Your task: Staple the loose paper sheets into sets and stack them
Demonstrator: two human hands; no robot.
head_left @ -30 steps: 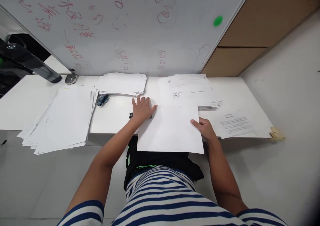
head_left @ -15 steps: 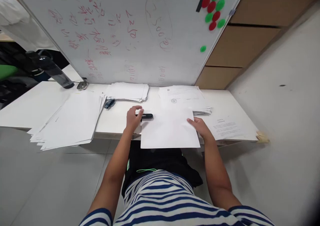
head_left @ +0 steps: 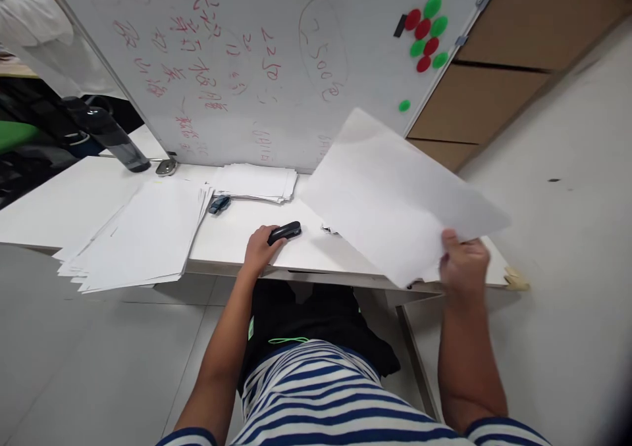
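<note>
My right hand (head_left: 463, 265) grips a white sheet of paper (head_left: 390, 199) by its near right edge. The sheet is lifted and tilted over the right part of the table and hides the printed papers there; I cannot tell if it is one sheet or several. My left hand (head_left: 261, 247) is closed around the rear end of a black stapler (head_left: 289, 231), which rests on the table left of the lifted paper. Between the stapler and the paper lies a small pale scrap (head_left: 327, 229), partly covered.
A large fanned paper stack (head_left: 143, 235) overhangs the table's front edge at left. Behind are another paper pile (head_left: 257, 181), a dark blue clip-like object (head_left: 220, 204), a dark bottle (head_left: 111, 137) and the whiteboard (head_left: 237, 104) with magnets. A person's white sleeve (head_left: 34, 15) shows at upper left.
My right hand has raised the paper off the table and swung it rightward, turning it. My left hand has stayed by the stapler, which now points slightly more away from me.
</note>
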